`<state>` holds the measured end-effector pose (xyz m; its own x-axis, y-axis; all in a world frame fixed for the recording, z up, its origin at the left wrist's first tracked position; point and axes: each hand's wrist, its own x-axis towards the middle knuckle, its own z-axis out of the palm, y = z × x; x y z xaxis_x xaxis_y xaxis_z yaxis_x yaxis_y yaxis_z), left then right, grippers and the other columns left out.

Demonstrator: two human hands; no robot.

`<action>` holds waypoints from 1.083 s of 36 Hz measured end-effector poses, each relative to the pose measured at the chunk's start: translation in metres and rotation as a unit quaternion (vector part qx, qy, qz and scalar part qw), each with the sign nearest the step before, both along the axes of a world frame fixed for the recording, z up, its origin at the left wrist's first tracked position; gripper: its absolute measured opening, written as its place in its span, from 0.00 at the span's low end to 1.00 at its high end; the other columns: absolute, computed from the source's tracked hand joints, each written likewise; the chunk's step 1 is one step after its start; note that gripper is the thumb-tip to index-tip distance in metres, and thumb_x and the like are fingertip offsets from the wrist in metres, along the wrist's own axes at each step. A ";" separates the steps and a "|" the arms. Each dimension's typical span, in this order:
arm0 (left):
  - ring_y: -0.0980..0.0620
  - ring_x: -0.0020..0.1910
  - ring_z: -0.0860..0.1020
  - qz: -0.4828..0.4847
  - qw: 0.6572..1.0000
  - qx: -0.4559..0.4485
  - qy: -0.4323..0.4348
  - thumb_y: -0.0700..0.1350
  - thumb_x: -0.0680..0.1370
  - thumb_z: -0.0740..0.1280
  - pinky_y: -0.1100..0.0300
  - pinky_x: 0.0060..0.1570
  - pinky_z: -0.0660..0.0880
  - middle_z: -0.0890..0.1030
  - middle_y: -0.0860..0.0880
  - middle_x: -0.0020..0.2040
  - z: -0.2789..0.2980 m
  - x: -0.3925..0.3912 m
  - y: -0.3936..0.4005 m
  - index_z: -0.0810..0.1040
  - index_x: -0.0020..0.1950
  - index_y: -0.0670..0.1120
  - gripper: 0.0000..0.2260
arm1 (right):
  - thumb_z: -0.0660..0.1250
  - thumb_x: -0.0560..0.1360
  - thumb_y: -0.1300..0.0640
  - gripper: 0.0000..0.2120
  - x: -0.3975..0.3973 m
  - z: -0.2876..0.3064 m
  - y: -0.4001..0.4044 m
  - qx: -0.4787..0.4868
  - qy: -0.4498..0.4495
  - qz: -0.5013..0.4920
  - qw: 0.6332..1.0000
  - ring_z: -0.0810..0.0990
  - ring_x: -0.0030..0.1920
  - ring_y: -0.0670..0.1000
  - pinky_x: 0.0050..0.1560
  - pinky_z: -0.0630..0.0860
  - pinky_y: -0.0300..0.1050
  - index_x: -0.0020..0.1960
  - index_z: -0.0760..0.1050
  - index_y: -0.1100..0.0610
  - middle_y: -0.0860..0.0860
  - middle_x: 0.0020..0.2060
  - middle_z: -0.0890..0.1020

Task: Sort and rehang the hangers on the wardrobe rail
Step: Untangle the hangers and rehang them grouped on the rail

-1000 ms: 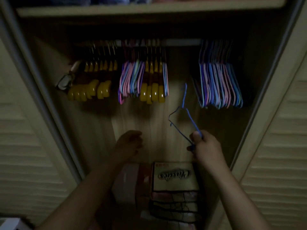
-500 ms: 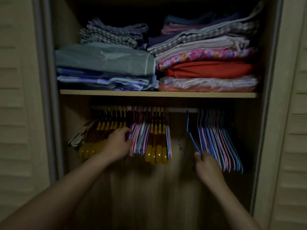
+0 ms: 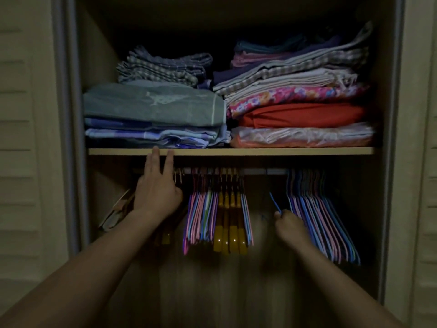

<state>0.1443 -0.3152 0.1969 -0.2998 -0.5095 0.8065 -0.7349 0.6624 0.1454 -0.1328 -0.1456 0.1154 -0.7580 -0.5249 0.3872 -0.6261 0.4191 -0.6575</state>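
A metal rail (image 3: 264, 171) runs under the wardrobe shelf. My right hand (image 3: 289, 227) pinches a thin blue wire hanger (image 3: 274, 202) in the gap just left of a bunch of blue and pink wire hangers (image 3: 324, 216); its hook is too dark to see. My left hand (image 3: 157, 188) reaches up at the rail's left part with straight fingers over the shelf edge, covering the yellow hangers there. Right of it hang mixed pink and blue hangers (image 3: 203, 216) and yellow plastic hangers (image 3: 230, 223).
The wooden shelf (image 3: 260, 151) above the rail carries two stacks of folded cloth (image 3: 153, 114). Louvred doors (image 3: 26, 138) stand at both sides. Something pale (image 3: 115, 211) leans against the wardrobe's left wall.
The view swung up from the wardrobe floor to the shelf. My right hand carried the blue hanger up beside the right bunch. My left hand rose from the yellow hangers to the rail.
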 end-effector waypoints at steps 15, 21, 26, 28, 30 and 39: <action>0.41 0.42 0.80 -0.009 0.998 -0.068 -0.014 0.50 0.71 0.68 0.58 0.30 0.74 0.51 0.47 0.79 0.007 0.011 -0.016 0.47 0.79 0.59 0.42 | 0.61 0.80 0.56 0.23 0.003 -0.007 0.019 -0.025 0.077 -0.073 0.994 0.79 0.47 0.55 0.41 0.78 0.50 0.73 0.63 0.60 0.57 0.49 0.79; 0.38 0.48 0.80 -0.020 0.999 -0.027 -0.007 0.50 0.72 0.68 0.56 0.35 0.73 0.46 0.47 0.80 0.013 0.007 -0.018 0.46 0.77 0.59 0.41 | 0.73 0.70 0.56 0.20 0.047 -0.006 0.020 -0.013 0.354 -0.127 0.927 0.73 0.57 0.60 0.54 0.74 0.56 0.60 0.76 0.59 0.60 0.58 0.76; 0.38 0.48 0.80 -0.024 0.999 -0.020 -0.018 0.50 0.70 0.71 0.54 0.35 0.77 0.44 0.48 0.80 0.013 0.008 -0.020 0.44 0.77 0.60 0.45 | 0.63 0.80 0.55 0.12 0.056 -0.014 -0.007 -0.042 0.168 0.041 0.984 0.73 0.50 0.47 0.49 0.72 0.41 0.62 0.75 0.55 0.50 0.54 0.74; 0.38 0.48 0.80 -0.020 0.999 -0.017 -0.026 0.51 0.70 0.71 0.55 0.34 0.75 0.43 0.48 0.80 0.013 0.009 -0.020 0.42 0.77 0.61 0.46 | 0.60 0.82 0.52 0.11 0.052 -0.018 -0.018 -0.036 0.057 0.076 0.995 0.72 0.45 0.42 0.42 0.68 0.37 0.62 0.75 0.53 0.48 0.52 0.73; 0.39 0.48 0.79 -0.013 0.999 -0.010 -0.035 0.52 0.71 0.71 0.56 0.33 0.74 0.40 0.49 0.80 0.012 0.009 -0.018 0.38 0.77 0.61 0.48 | 0.60 0.83 0.50 0.12 0.048 -0.024 -0.026 -0.041 -0.021 0.099 0.994 0.72 0.42 0.41 0.39 0.68 0.37 0.61 0.75 0.54 0.46 0.46 0.74; 0.40 0.54 0.78 0.003 0.999 0.014 -0.044 0.53 0.72 0.72 0.51 0.41 0.79 0.36 0.51 0.79 0.015 0.011 -0.010 0.35 0.77 0.62 0.49 | 0.66 0.80 0.56 0.07 0.038 -0.033 -0.038 -0.128 -0.248 0.146 0.949 0.81 0.41 0.54 0.44 0.78 0.47 0.47 0.81 0.55 0.56 0.42 0.84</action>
<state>0.1557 -0.3252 0.2120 -0.3654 -0.5340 0.7624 -0.7490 0.6550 0.0998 -0.0953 -0.1837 0.0829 -0.7168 -0.6776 0.1644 -0.2785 0.0621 -0.9584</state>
